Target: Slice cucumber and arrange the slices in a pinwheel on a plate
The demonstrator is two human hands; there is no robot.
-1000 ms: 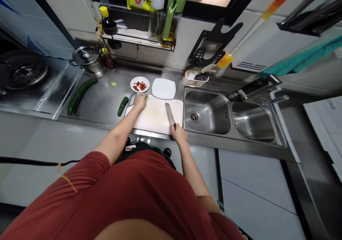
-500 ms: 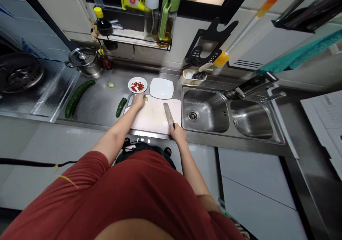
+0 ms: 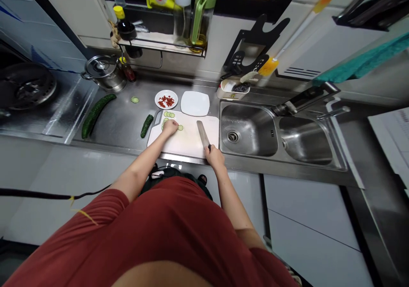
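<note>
On the white cutting board, my left hand has its fingers pinched at the edge of a pale green cucumber slice. Several more cucumber slices lie at the board's upper left, some partly covered by that hand. My right hand grips a kitchen knife by its dark handle, the blade resting flat or nearly so over the board's right side. A short piece of cucumber lies just left of the board.
Behind the board stand a plate of chopped red pieces and a white square plate. A long cucumber and a lone cucumber slice lie left, near a steel pot. The double sink borders the right.
My left hand has moved right and toward me from the board's top left corner, uncovering slices there. A slice now shows at its fingertips. The knife stays in my right hand.
</note>
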